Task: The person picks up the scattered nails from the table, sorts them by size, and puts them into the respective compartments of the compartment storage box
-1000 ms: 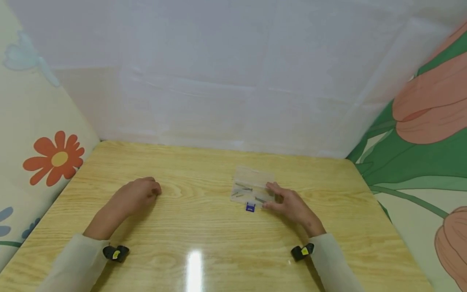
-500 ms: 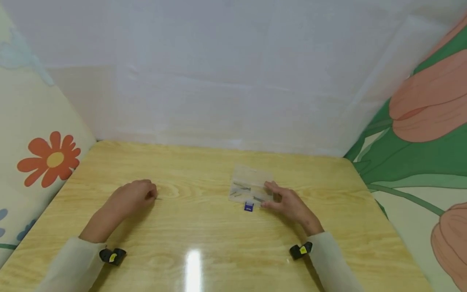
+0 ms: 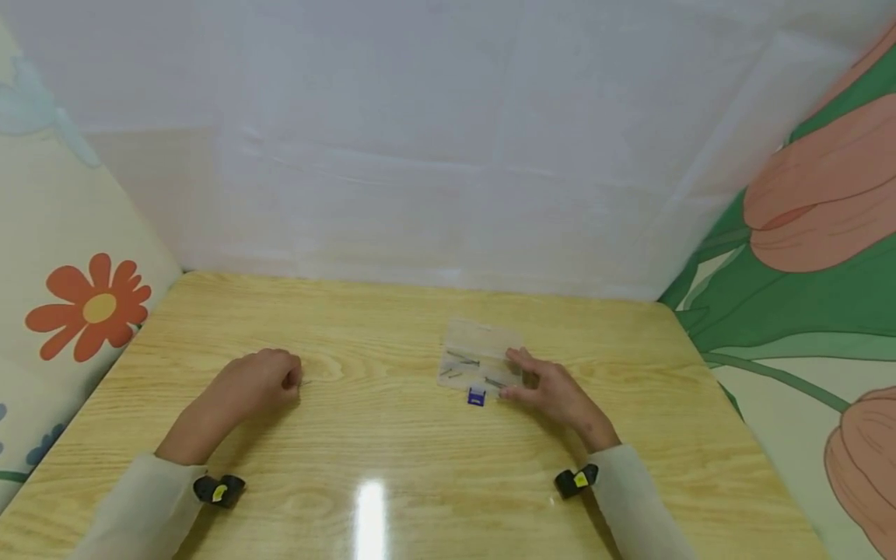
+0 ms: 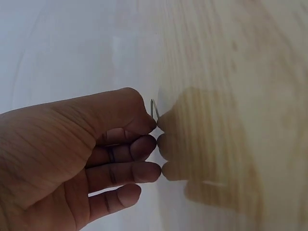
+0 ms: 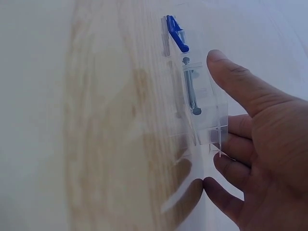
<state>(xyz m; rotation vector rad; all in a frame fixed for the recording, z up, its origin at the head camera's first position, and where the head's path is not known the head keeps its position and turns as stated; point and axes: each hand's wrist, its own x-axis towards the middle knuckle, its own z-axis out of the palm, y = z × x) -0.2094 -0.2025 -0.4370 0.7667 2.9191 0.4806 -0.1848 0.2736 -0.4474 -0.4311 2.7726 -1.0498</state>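
Note:
My left hand (image 3: 253,389) is low over the table's left half, fingers bent. Its thumb and forefinger pinch a thin metal pin (image 4: 152,107), possibly a small nail, whose free end reaches down to the tabletop. On the right, a clear plastic box (image 3: 483,334) stands on the table with a blue latch (image 3: 477,397) at its near side. My right hand (image 3: 560,397) holds the box's right end, thumb at the near corner, forefinger further back. Several nails lie in the box, among them a thicker dark nail (image 5: 190,86) near the thumb.
The wooden table (image 3: 392,451) runs back to a white sheet (image 3: 378,155). Floral panels stand on both sides, with a red flower (image 3: 98,307) at left. Each wrist wears a black camera strap, such as the right strap (image 3: 577,481).
The left hand has dipped slightly and turned its fingertips down to the table, and the thin pin has come into view at its fingertips. The right hand and the box stay put.

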